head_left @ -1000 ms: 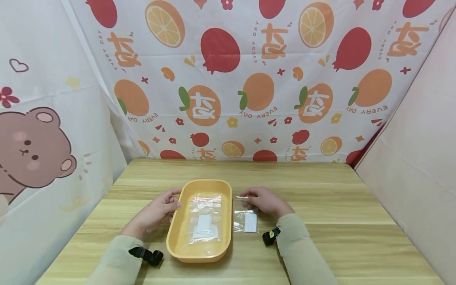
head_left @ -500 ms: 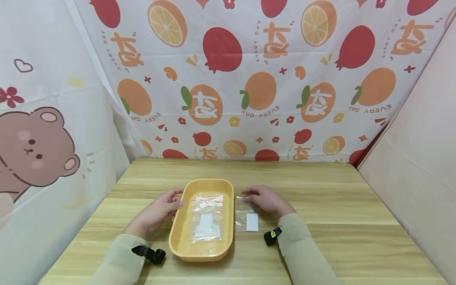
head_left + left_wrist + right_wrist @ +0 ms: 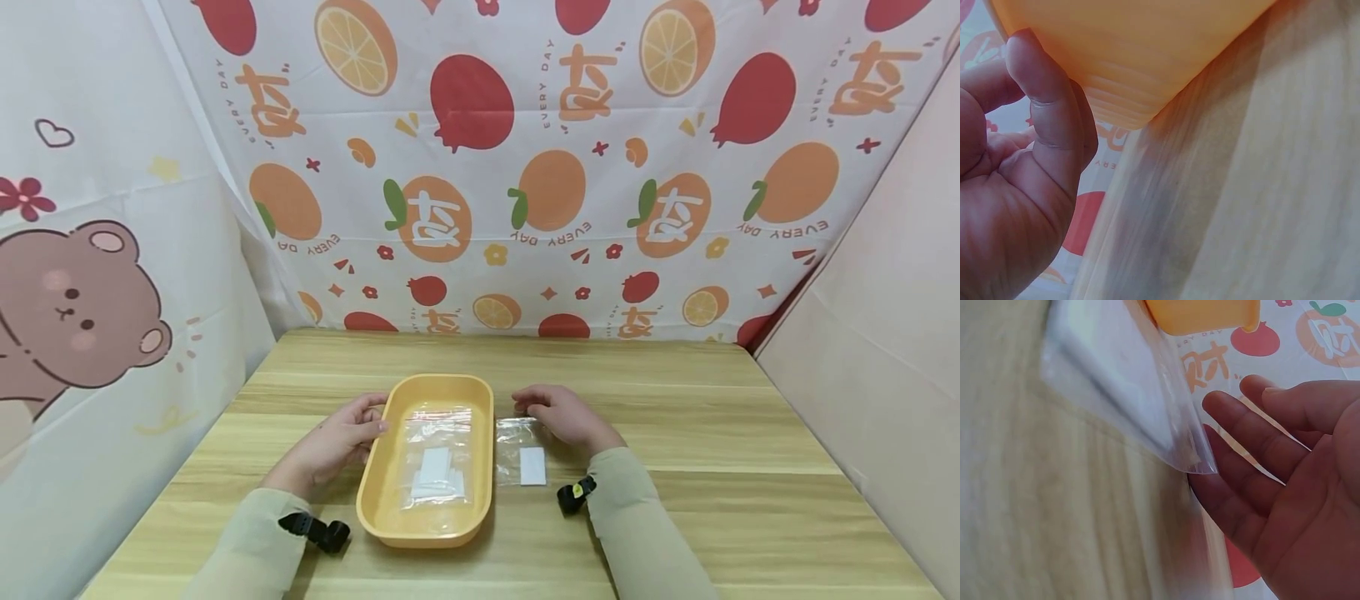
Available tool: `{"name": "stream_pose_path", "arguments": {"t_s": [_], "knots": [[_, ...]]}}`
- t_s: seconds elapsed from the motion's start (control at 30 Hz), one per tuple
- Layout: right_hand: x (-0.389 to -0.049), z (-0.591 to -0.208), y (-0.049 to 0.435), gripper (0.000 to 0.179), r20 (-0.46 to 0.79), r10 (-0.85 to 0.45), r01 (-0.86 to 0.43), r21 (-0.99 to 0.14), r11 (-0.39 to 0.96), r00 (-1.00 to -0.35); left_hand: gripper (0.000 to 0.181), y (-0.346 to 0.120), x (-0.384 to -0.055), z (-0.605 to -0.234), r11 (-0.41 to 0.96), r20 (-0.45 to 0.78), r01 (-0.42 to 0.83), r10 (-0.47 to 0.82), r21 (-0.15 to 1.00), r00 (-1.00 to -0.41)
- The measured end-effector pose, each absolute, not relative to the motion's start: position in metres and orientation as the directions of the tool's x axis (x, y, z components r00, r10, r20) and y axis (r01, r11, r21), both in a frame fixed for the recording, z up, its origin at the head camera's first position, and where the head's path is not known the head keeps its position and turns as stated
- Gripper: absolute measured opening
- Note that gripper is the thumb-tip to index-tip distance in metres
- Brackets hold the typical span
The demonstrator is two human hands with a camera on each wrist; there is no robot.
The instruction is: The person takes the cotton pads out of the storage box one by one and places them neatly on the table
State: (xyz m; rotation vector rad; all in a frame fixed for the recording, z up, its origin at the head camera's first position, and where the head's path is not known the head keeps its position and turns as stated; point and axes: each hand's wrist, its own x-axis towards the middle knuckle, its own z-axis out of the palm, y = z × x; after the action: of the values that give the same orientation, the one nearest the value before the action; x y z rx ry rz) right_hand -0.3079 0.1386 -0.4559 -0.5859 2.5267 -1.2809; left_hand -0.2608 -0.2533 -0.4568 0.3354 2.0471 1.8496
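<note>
A yellow plastic tray [image 3: 420, 532] stands on the wooden table, with clear zip bags [image 3: 438, 433] holding white cards lying inside. My left hand [image 3: 341, 442] grips the left rim, its thumb over the edge; in the left wrist view this hand [image 3: 1035, 156] is beside the tray wall [image 3: 1135, 69]. Right of the tray lies another clear zip bag [image 3: 510, 458] with a white card [image 3: 533, 466] in it. My right hand [image 3: 566, 415] is at the bag's top right, fingers loosely bent. In the right wrist view its fingers [image 3: 1254, 434] are spread beside the bag's corner [image 3: 1200, 459].
The wooden table [image 3: 675, 467] reaches back to a fruit-print cloth [image 3: 480, 192]. A bear-print cloth [image 3: 82, 300] hangs at the left, a plain pale one [image 3: 877, 333] at the right. A black camera strap [image 3: 315, 532] circles each wrist.
My right hand has let go of the zip bag's top edge and lifted slightly away. The bag now lies flatter. My left hand stays at the tray's rim; the view has shifted a little.
</note>
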Motion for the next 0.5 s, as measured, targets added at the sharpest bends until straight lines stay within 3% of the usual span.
{"name": "stream_pose_path", "arguments": {"t_s": [0.27,0.5], "knots": [[-0.3064,-0.4496,0.1397,0.032,-0.027,-0.429,-0.223,-0.825,0.520,-0.903,0.063,-0.2539,-0.2629,-0.4558,0.111,-0.099,-0.058,0.419,0.992,-0.903],[-0.3062,-0.4524,0.1448,0.033,-0.050,-0.478,-0.245,-0.810,0.533,-0.877,0.059,-0.2548,-0.2627,-0.4558,0.126,-0.112,-0.064,0.417,0.990,-0.902]]}}
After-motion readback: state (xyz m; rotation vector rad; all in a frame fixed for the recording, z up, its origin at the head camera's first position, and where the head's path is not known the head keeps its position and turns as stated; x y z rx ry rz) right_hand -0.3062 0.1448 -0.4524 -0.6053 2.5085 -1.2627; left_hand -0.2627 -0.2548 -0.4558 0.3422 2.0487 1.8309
